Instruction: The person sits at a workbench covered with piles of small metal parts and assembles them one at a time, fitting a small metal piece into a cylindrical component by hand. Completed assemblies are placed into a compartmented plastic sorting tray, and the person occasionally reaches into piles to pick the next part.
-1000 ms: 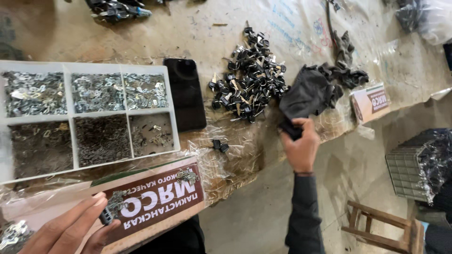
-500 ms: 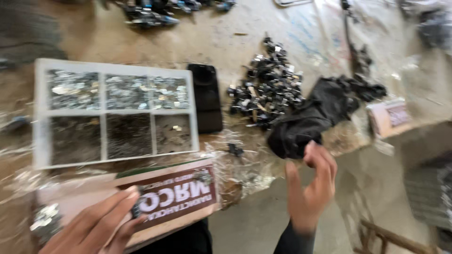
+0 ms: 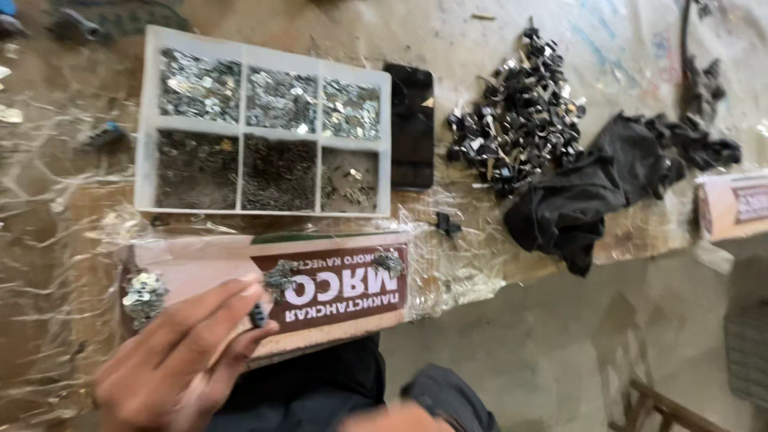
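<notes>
1. At the near left, your left hand (image 3: 172, 364) is low in the view, its fingers stretched toward the right. The fingertips pinch a small dark part (image 3: 258, 316) (it is too small and blurred to say what kind it is).
2. This hand and the small part are over the near edge of a flat cardboard box (image 3: 200, 272) with a dark red label, which lies on the near side of the table (image 3: 480, 40) under crinkled clear plastic film (image 3: 48, 240). Three little heaps of shiny metal pieces (image 3: 144, 292) rest on the box: one at its left end, one near your fingertips, one further right.
3. Just beyond the box stands a white tray with six compartments (image 3: 144, 120). The far row holds bright metal pieces, the near row holds darker and finer ones.
4. To the right of the tray, touching its side or almost, lies a black phone (image 3: 412, 120), screen dark.
5. Further right there is a pile of black and silver clips (image 3: 520, 120), and one loose clip (image 3: 446, 224) lies nearer, at the table edge.
6. Next to the pile, a black cloth (image 3: 576, 200) hangs a little over the edge.
7. At the far right, a second box (image 3: 732, 204) is partly in view.
8. Your right hand (image 3: 392, 418) shows only as a blurred bit at the bottom edge, so I cannot tell if it is open or closed.
</notes>
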